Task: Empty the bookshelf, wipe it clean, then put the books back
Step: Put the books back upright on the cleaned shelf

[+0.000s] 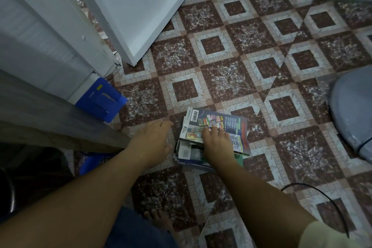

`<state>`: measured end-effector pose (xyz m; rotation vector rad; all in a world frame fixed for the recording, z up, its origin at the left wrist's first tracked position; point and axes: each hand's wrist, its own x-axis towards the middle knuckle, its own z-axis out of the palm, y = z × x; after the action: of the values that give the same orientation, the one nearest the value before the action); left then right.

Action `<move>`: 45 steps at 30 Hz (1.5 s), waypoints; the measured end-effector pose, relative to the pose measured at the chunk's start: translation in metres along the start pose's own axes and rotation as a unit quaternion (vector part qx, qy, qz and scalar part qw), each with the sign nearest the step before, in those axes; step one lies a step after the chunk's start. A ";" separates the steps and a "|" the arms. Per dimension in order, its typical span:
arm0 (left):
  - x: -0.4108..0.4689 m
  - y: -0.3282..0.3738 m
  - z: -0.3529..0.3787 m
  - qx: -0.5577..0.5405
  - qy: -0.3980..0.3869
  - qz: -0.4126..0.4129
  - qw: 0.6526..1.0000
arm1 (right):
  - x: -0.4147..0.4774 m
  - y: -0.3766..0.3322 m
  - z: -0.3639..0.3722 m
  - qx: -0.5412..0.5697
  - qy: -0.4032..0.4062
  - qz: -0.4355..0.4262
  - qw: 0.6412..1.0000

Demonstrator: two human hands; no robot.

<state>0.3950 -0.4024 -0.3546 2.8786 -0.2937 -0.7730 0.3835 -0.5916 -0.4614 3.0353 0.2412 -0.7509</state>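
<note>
On the tiled floor (251,78), your right hand (216,143) presses flat, grip wide, steadying the stack of books (213,137) while your left hand (153,139), fingers loosely spread and holding nothing, flanks it.

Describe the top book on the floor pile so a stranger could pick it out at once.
Start at the patterned maroon-and-white tiled floor; a small untidy pile of books lies near its middle, between the person's two hands. The topmost dark paperback with a colourful printed cover sits under the right hand. It alone shows a white barcode label at its far corner.
</note>
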 end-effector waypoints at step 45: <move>-0.446 -0.208 -0.147 0.129 0.325 -0.406 0.844 | -0.229 -0.397 -0.322 -0.072 0.268 -0.473 0.836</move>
<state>0.1220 -0.0867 -0.0547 3.2439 1.0232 0.2642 0.2726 -0.2198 -0.0577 2.7378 1.7657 0.2076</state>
